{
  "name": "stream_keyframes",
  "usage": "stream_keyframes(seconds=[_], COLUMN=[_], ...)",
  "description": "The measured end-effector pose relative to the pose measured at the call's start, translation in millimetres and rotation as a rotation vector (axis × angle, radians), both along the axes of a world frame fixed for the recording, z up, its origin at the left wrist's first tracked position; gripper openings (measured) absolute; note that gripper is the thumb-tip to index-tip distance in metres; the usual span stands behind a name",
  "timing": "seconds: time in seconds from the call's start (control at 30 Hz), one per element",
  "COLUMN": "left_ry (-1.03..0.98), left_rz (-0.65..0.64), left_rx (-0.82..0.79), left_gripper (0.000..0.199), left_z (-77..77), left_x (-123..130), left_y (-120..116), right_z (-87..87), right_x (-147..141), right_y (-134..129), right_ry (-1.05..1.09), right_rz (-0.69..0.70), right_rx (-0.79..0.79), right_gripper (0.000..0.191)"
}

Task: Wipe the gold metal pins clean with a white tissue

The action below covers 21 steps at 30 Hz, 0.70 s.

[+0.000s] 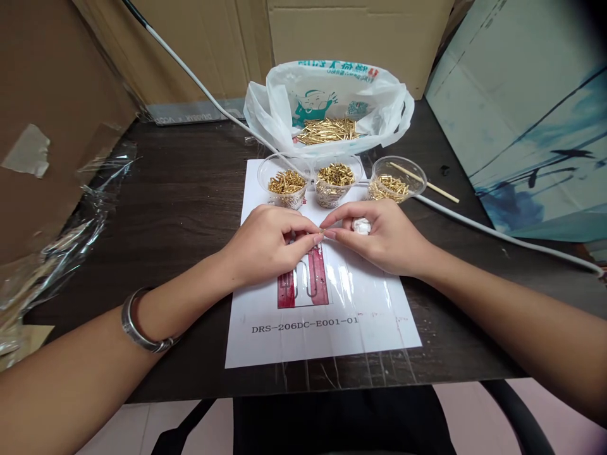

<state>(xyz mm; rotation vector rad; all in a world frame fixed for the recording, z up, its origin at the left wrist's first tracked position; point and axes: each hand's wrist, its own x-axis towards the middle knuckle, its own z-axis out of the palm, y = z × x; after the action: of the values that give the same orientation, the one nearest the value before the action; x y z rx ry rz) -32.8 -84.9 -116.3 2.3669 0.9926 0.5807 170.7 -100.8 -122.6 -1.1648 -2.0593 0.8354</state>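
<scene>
My left hand (272, 243) and my right hand (379, 237) meet fingertip to fingertip over a printed sheet (303, 344). Pinched between both is a tiny gold-coloured metal piece (322, 232), mostly covered by the fingers. A crumpled white wad (361, 226) sits against my right palm, under the curled fingers. Just beyond the hands stand three clear plastic cups: the left cup (263, 169) and middle cup (356, 169) hold small brass-coloured parts, and the right cup (418, 183) holds short gold-coloured pins (389, 187).
Behind the cups, a white plastic bag (275, 120) gapes, with longer gold-coloured pins (329, 131) inside. A thin wooden stick (443, 191) leans out of the right cup. A white cable (502, 234) crosses the dark table (180, 189). Cardboard (199, 57) walls the back.
</scene>
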Motion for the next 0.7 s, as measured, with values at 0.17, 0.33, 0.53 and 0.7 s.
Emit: stream_keyframes(seconds=[0.17,0.33,0.53,0.7], left_ry=[-0.009,0.005,0.005,0.009], left_rz=[0.012,0.02,0.017,0.035], left_rx=[0.003,0.015,0.009,-0.005], left_gripper=[0.016,0.019,0.016,0.013], left_z=[-0.6,-0.5,0.3,0.5], left_x=[0.3,-0.8,-1.4,0.2], left_y=[0.5,-0.6,-0.9,-1.4], right_z=[0.1,1.2,0.5,1.1], right_x=[0.3,-0.9,0.0,-0.9], right_y=[-0.7,-1.3,0.1,-1.7], right_ry=[0.004,0.014,-0.011,-0.061], right_rz=[0.014,0.017,0.035,0.054], right_rx=[0.012,0.026,0.021,0.019], right_gripper=[0.015,0.013,0.015,0.014])
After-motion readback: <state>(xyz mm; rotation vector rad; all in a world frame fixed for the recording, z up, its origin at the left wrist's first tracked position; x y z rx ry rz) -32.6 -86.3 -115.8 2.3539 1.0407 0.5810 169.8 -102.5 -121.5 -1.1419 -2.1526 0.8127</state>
